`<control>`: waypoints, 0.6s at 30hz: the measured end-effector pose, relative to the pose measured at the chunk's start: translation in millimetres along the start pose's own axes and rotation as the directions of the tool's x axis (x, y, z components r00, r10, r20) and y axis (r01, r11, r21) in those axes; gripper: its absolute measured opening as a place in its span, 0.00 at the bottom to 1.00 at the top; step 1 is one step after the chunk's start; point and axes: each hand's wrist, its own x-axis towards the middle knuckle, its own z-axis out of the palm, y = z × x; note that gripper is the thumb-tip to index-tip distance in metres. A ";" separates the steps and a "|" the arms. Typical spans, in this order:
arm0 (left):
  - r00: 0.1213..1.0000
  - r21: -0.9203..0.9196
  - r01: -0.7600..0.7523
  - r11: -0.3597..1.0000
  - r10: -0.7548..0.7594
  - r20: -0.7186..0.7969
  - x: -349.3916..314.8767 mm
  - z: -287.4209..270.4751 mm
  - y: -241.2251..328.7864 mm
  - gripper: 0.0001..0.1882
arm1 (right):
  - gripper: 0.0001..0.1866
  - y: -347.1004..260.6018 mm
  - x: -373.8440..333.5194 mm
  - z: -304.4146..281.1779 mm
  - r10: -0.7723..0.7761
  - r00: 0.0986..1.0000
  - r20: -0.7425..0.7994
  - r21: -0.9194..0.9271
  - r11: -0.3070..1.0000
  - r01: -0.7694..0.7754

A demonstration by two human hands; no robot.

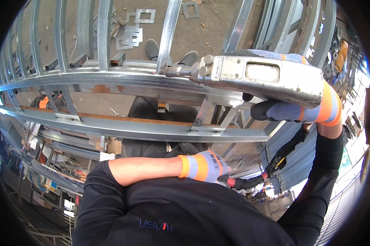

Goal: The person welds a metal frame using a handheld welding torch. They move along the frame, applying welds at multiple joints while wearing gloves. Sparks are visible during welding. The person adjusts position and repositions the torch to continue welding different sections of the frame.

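My right hand (291, 108), in a grey-and-orange glove with dark fingertips, is closed round a silver handheld welding gun (230, 74). The gun points left, and its narrow nozzle (174, 72) reaches the joint where an upright metal bar (167, 35) meets the long rail (131, 78) of a steel frame. I cannot tell whether the tip touches the metal. Close to my body, my left hand (207, 166), in a matching glove, is closed on a black hose (250, 181) with red bands. Its fingertips are partly hidden.
A second frame rail (152, 128) runs across nearer to me, joined by short cross pieces. Several upright bars line the far left. Thin rectangular metal plates (145, 16) lie on the floor beyond, near two shoes (152, 49). Stacked metal profiles (293, 145) stand at the right.
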 end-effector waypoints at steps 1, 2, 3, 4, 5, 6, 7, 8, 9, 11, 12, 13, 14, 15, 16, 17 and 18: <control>1.000 0.033 -0.013 0.999 0.012 0.004 -1.8 1.7 -1.7 0.27 | 0.36 -1.0 1.0 1.9 0.019 1.000 -0.008 0.009 1.000 -0.019; 1.000 0.027 -0.015 1.000 0.015 -0.007 -2.9 3.1 -2.7 0.28 | 0.35 -0.2 1.0 4.3 0.036 0.999 -0.016 0.018 0.999 -0.036; 1.000 0.022 -0.018 1.000 0.019 -0.017 -4.3 4.4 -3.4 0.29 | 0.35 0.6 1.2 6.6 0.053 0.998 -0.025 0.028 0.998 -0.052; 0.999 0.016 -0.022 1.000 0.023 -0.027 -5.4 5.4 -4.3 0.30 | 0.35 1.0 -0.7 8.9 0.078 0.996 -0.035 0.025 0.997 -0.077; 0.999 0.014 -0.024 1.000 0.025 -0.036 -4.7 6.1 -4.9 0.31 | 0.34 0.1 0.5 8.5 0.074 0.996 -0.041 0.018 0.997 -0.074; 0.999 0.012 -0.026 1.000 0.027 -0.045 -3.9 6.4 -5.3 0.32 | 0.33 -0.7 1.7 8.2 0.071 0.996 -0.047 0.012 0.997 -0.071; 0.998 0.010 -0.028 1.000 0.029 -0.053 -3.3 6.7 -5.6 0.33 | 0.31 -3.7 4.5 5.6 0.047 0.997 -0.053 0.002 0.999 -0.047; 0.998 0.007 -0.023 1.000 0.023 -0.056 -3.0 6.9 -5.6 0.33 | 0.30 -3.6 6.5 4.5 0.024 0.998 -0.051 -0.011 1.000 -0.025; 0.999 0.009 -0.026 1.000 0.027 -0.046 -4.5 5.8 -5.3 0.33 | 0.30 -5.5 6.4 4.9 0.013 0.998 -0.059 -0.026 1.000 -0.015; 0.999 0.009 -0.022 1.000 0.022 -0.027 -6.2 3.7 -4.6 0.34 | 0.30 -5.2 7.2 5.5 0.002 0.999 -0.047 -0.051 0.999 -0.005; 1.000 0.008 -0.014 1.000 0.014 -0.018 -6.4 2.7 -4.2 0.34 | 0.30 -5.6 8.8 5.2 0.000 0.999 -0.036 -0.056 0.998 -0.002; 1.000 0.007 -0.006 1.000 0.006 -0.009 -6.6 1.7 -3.9 0.34 | 0.30 -8.1 11.3 3.4 0.011 1.000 -0.024 -0.048 0.999 -0.012; 1.000 0.004 -0.006 1.000 0.006 -0.001 -7.2 -0.3 -3.1 0.34 | 0.30 -10.3 12.1 2.3 0.019 1.000 -0.018 -0.050 0.999 -0.020; 1.000 0.002 -0.005 1.000 0.005 0.007 -7.8 -2.5 -2.4 0.34 | 0.30 -12.6 12.6 1.3 0.029 1.000 -0.012 -0.051 0.998 -0.030; 1.000 -0.001 -0.004 1.000 0.004 0.016 -8.2 -3.7 -1.9 0.34 | 0.30 -14.7 12.4 1.0 0.036 0.999 -0.010 -0.064 0.997 -0.036; 1.000 0.004 -0.002 1.000 0.002 0.005 -8.2 -3.0 -1.9 0.34 | 0.30 -15.3 12.9 0.2 0.042 0.999 -0.002 -0.063 0.997 -0.042; 1.000 0.009 0.001 1.000 -0.001 -0.005 -8.2 -1.7 -1.8 0.34 | 0.30 -15.5 13.9 -0.1 0.047 0.999 0.007 -0.060 0.997 -0.047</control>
